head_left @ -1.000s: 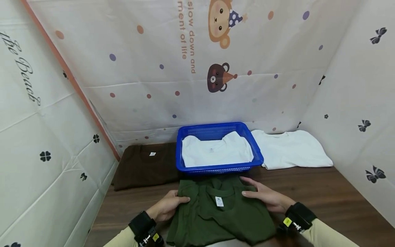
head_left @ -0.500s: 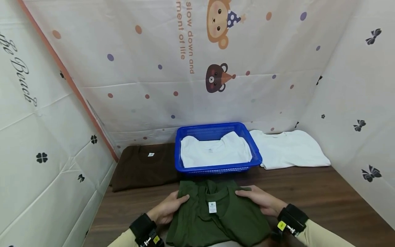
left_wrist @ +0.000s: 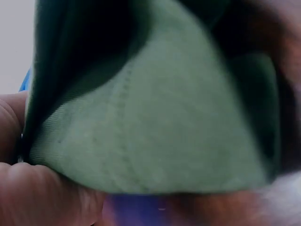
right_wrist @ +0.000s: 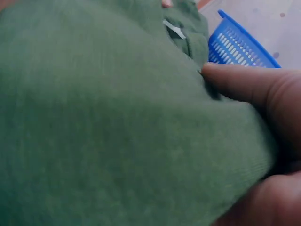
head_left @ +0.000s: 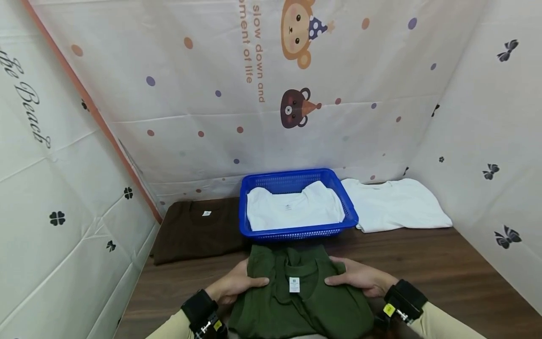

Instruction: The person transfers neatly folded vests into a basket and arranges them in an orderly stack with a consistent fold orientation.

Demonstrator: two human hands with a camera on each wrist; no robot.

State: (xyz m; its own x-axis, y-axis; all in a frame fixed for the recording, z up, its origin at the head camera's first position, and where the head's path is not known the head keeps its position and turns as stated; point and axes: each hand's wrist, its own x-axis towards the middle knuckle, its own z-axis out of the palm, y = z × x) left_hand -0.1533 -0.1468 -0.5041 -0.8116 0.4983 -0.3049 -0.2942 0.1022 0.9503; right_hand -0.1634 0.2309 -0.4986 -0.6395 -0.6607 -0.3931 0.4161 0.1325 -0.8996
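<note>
Back cloth (head_left: 190, 94) carried lettering running sideways: "slow down and" on one line, "oment of life" beside it, first letter cut off at the upper edge. Left cloth (head_left: 25, 179) bore script reading "the Beach". White neck label (head_left: 294, 285) on the green shirt (head_left: 309, 310) had print too small to read; so did the brown shirt's tag (head_left: 206, 213).

Both forearms came in from the near side, angled inward. Left hand (head_left: 235, 282) gripped the shirt's left edge, thumb laid over the top; its wrist view showed fingertips at the fabric edge. Right hand (head_left: 360, 277) gripped the opposite side, thumb on top pointing inward, another finger below the cloth.

Shirt folded, dark green, neckline toward the blue basket (head_left: 296, 234), front loosely creased; a stitched seam showed close up. It lay between the hands at the near side of the brown table (head_left: 415, 256), just in front of the basket.
</note>
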